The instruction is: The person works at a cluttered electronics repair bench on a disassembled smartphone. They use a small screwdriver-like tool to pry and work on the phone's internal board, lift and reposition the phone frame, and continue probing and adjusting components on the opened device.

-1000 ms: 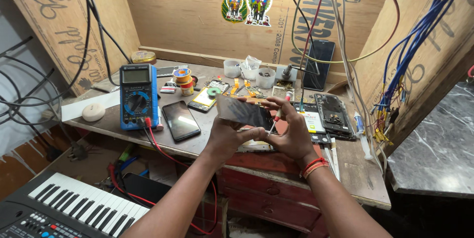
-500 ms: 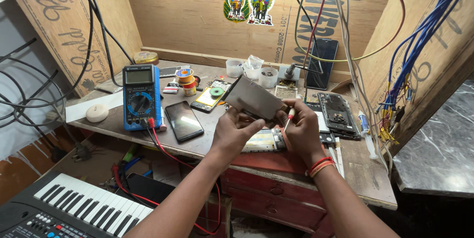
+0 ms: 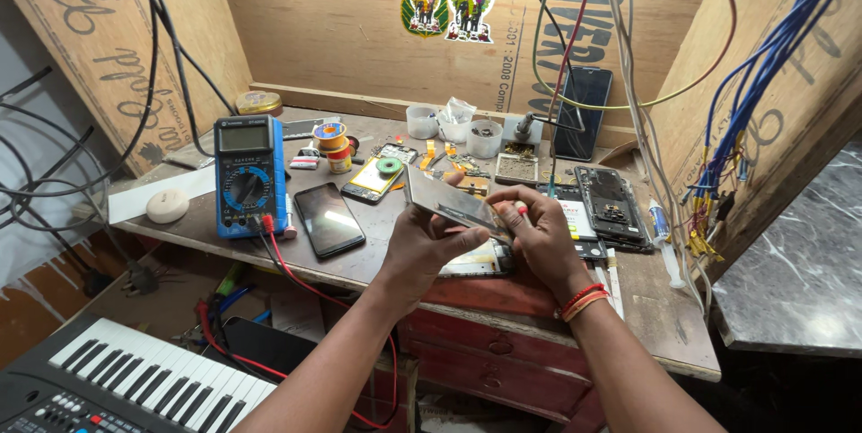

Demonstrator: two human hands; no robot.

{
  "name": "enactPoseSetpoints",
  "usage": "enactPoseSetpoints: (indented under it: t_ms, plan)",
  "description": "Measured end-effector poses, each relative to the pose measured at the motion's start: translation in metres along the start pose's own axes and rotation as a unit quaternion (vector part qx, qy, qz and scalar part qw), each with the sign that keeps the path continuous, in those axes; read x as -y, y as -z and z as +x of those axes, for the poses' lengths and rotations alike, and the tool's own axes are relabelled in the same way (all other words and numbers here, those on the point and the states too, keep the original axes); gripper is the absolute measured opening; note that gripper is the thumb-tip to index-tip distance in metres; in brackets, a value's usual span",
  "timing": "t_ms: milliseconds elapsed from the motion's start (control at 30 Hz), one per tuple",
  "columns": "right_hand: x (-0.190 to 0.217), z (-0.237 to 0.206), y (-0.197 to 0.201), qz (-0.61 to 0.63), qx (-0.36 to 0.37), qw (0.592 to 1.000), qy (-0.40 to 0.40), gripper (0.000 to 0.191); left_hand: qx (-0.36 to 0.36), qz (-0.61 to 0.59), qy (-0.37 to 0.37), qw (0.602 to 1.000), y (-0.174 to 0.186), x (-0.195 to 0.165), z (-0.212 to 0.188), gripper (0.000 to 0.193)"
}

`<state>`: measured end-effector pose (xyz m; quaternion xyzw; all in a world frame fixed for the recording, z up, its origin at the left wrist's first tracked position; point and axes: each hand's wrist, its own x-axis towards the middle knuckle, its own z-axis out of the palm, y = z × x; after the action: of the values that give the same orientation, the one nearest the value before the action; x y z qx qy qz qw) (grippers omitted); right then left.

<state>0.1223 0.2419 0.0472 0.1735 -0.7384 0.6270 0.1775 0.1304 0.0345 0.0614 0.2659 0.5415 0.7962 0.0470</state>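
Above the cluttered workbench (image 3: 377, 258), the left hand (image 3: 420, 244) and right hand (image 3: 539, 236) both pinch a thin phone panel (image 3: 449, 202) by its edges, tilted. It looks light, stiff and fragile — edge grips seem safest.

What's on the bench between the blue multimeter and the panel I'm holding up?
In the head view, a dark phone lies screen-up between the blue multimeter and the panel held in both hands; the multimeter's red lead runs off the bench edge beside it.
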Motion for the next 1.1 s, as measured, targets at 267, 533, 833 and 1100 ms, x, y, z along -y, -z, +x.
enactPoseSetpoints:
  t_ms: [267, 533, 833, 1100]
  plan:
    - [0.008, -0.003, -0.010, -0.117, -0.007, 0.989, 0.092, 0.046, -0.138, 0.032, -0.088, 0.986, 0.030, 0.003, 0.014, 0.045]
    - [0.033, -0.009, -0.018, -0.287, 0.156, 0.941, 0.088, 0.094, -0.195, -0.053, -0.103, 0.974, 0.053, 0.000, -0.003, 0.037]
    - [0.049, -0.013, -0.020, -0.322, 0.148, 0.932, 0.071, 0.097, -0.188, -0.085, -0.083, 0.975, 0.055, 0.000, -0.006, 0.037]
    - [0.045, -0.017, -0.019, -0.306, 0.048, 0.941, 0.133, 0.099, -0.233, -0.104, -0.130, 0.958, 0.056, 0.004, -0.005, 0.041]
